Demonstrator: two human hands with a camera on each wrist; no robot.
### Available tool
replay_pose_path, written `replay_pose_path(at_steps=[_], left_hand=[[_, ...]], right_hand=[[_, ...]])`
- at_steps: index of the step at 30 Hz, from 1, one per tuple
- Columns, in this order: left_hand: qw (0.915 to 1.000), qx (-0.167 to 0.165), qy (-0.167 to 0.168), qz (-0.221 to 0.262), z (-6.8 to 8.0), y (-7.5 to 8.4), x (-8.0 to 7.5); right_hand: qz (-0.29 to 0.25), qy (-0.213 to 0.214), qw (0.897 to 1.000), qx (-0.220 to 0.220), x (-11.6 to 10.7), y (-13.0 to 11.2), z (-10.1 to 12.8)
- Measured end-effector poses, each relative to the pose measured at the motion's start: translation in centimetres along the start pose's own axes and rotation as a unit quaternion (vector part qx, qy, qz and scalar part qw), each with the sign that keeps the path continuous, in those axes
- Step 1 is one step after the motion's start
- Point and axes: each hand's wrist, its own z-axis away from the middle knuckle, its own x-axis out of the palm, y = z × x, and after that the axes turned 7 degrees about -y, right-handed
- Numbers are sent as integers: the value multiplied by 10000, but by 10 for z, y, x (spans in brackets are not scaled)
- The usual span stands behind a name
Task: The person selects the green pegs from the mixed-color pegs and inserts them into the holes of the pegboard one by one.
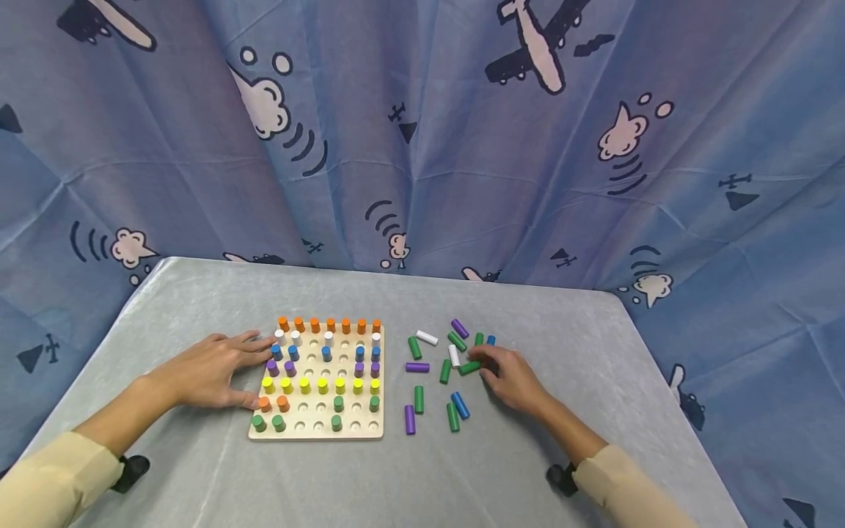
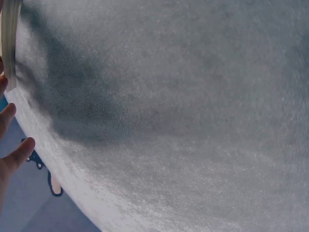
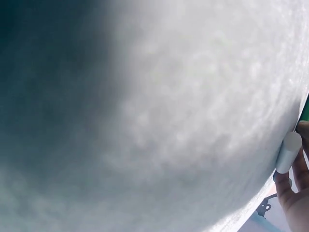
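— Your left hand (image 1: pixel 214 369) lies flat with straight fingers against the left edge of the wooden peg board (image 1: pixel 370 434), so it only steadies it. Your right hand (image 1: pixel 511 378) has its fingers curled down onto a green peg (image 1: pixel 469 367) in the loose pile. I think it pinches this peg, but the fingertips hide the contact.

— Where exactly is that peg?

— It lies on its side on the grey table cover (image 1: pixel 528 469), just beside a white peg (image 1: pixel 454 356), well apart from the board.

— What could go wrong?

— The pegs are smooth, round cylinders, probably painted wood. If you pinch near one end, it may slip out and roll. Your knuckles are also close to the blue peg (image 1: pixel 460 405) and the other green ones, so you may push them. The cover looks soft and a bit fuzzy, which should slow the rolling. The standing pegs (image 1: pixel 323 385) are close together, so a careless finger may tip them.
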Motion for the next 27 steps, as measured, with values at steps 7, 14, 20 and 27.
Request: replay_pose_path(at_steps=[7, 14, 20, 27], left_hand=[[10000, -11, -16, -5, 0, 0, 0], [10000, -25, -5, -9, 0, 0, 2], [10000, -45, -27, 39, 0, 0, 2], [10000, -54, -5, 37, -1, 0, 1]], right_hand=[[86, 56, 9999, 7, 1, 0, -2], [119, 166, 9997, -103, 0, -1, 0], [60, 235, 9995, -216, -3, -5, 1], [-103, 167, 9993, -329, -7, -12, 1]])
